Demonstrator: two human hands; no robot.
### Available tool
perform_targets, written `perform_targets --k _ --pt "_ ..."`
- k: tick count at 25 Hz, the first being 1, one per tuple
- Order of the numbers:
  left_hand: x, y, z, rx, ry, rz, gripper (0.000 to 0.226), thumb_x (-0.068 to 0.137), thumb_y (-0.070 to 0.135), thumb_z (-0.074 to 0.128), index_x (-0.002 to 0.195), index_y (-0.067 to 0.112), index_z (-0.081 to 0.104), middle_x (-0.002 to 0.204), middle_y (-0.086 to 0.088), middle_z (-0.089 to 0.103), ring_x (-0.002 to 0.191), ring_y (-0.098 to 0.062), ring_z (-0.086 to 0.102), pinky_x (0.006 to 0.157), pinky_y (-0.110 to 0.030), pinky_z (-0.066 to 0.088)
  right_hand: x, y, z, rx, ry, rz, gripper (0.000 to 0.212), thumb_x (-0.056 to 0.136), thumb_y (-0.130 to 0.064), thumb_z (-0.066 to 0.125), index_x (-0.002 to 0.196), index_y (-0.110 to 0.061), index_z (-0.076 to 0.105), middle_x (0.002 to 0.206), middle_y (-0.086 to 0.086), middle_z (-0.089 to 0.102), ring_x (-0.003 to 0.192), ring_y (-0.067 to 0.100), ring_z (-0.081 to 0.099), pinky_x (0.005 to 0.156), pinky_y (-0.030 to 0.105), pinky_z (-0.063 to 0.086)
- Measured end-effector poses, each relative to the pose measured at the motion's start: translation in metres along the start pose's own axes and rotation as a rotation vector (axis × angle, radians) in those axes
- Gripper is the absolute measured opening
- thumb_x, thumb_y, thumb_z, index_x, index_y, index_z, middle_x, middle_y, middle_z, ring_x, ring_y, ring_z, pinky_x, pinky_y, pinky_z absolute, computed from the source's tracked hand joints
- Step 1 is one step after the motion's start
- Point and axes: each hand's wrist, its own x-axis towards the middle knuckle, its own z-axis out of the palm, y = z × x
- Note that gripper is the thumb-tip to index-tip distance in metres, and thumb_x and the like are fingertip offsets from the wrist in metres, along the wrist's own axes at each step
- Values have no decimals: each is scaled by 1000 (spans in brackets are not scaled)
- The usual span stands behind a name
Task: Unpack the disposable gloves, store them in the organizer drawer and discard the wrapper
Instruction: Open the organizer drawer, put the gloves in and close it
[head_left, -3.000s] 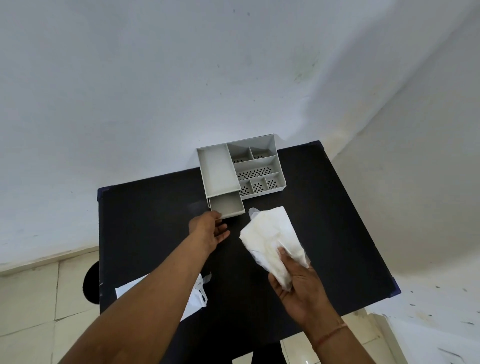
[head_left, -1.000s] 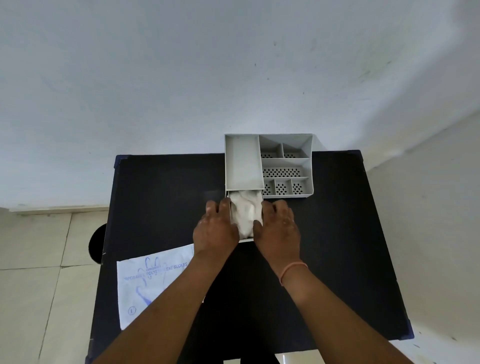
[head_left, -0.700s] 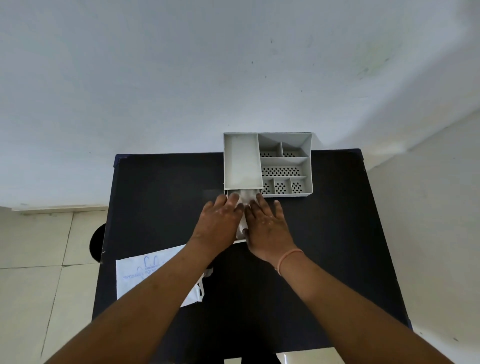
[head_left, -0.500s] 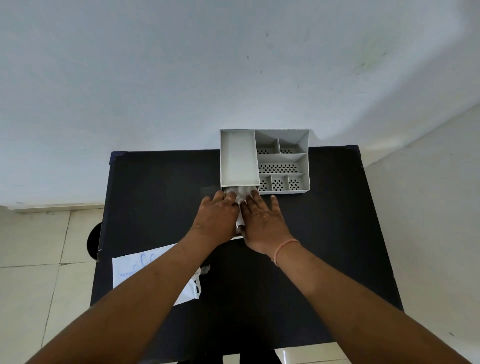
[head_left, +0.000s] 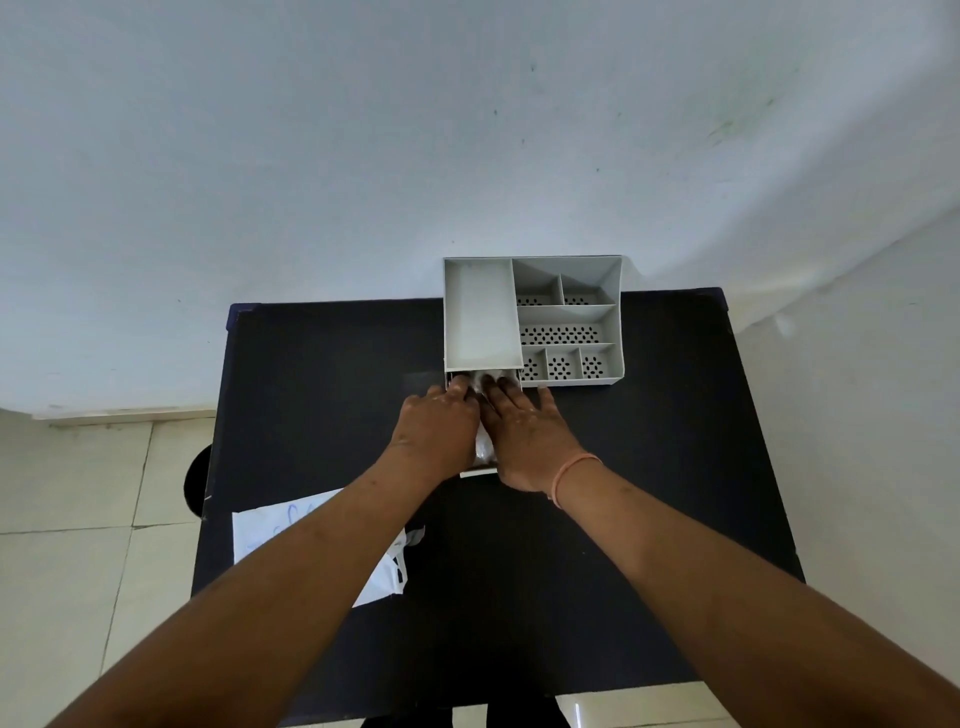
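Both hands (head_left: 485, 431) flat, fingers spread – pressing gloves (head_left: 483, 444) into organizer drawer (head_left: 478, 472).

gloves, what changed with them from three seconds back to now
The gloves went from the right hand, which held them up over the table, into the open drawer. The left hand came alongside, and both hands now press them flat. The organizer and wrapper stayed put.

Two bare forearms, no sleeves, thin pink band (head_left: 574, 470) (right wrist), no rings
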Motion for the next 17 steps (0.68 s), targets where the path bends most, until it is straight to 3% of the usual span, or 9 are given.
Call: perform_targets --k 2,5,7,11,14,17 --pt "-6 -1 1 -4 50 2 56 100 35 60 152 15 54 165 -8 45 129 -29 65 94 -43 58 0 -3 -13 48 -8 9 85 94 -29 63 167 -20 20 178 7 10 164 27 5 128 63 13" --pt "-8 -5 10 3 36 16 62 97 35 63 155 15 51 169 -6 41 129 -28 65 91 -42 58 -3 -3 -25 17 147 -6 59 95 -30 61 152 -17 50 167 8 39 159 28 26 127 58 23" --pt "-7 -6 12 15 -16 10 68 96 37 62 158 15 47 171 -6 37 129 -29 63 92 -44 56 -7 -2 -22 -71 153 -17 66 94 -32 63 156 -20 43 170 9 34 160 29 23 127 61 19" --pt "-1 -4 7 42 -74 27 67 95 40 63 156 16 49 169 -7 38 128 -31 63 97 -47 55 1 2 -14 -131 -8 26 92 93 -32 65 168 -30 12 177 8 12 163 29 5 124 72 14" --pt "2 -2 -1 30 -76 24 61 95 41 66 150 16 55 159 -7 48 123 -29 67 93 -45 57 4 0 -18 -97 11 31 94 91 -41 68 167 -27 15 173 8 24 160 29 18 122 70 22" --pt "0 -1 1 -2 6 12 65 93 37 66 152 15 52 152 -7 54 115 -26 71 85 -42 59 3 0 -17 -34 214 28 88 89 -37 69 163 -19 26 159 7 46 149 29 41 117 61 37"
